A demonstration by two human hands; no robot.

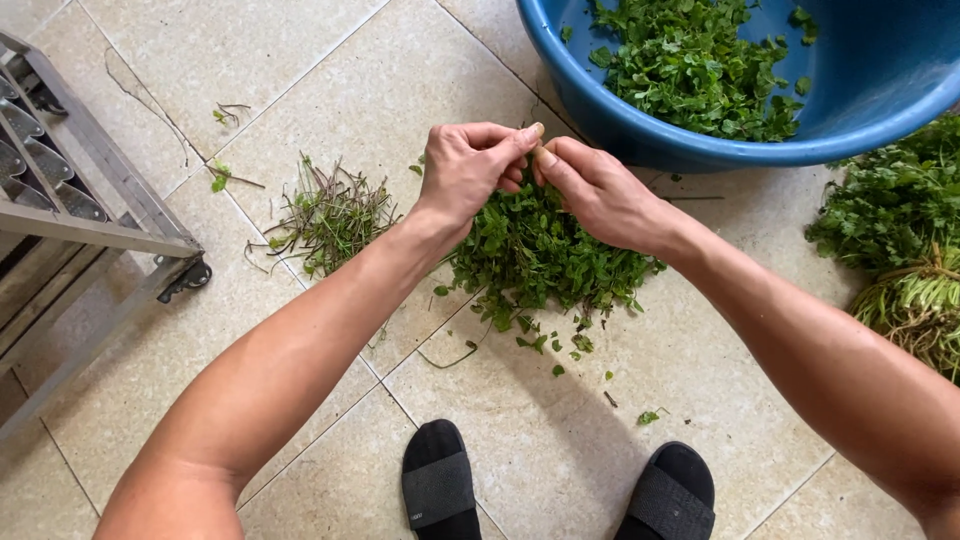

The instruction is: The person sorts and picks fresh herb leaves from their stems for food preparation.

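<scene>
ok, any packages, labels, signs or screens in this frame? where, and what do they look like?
None in view: no package, sign or screen.
Closest thing: a small pale mark on the strap of the left black slipper, too small to make out.
The blue basin and metal rack show no labels.

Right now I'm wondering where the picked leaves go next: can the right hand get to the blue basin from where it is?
Probably yes. The right hand pinches a sprig with the left hand just beside the blue basin, whose open rim faces up, with nothing between them.
</scene>
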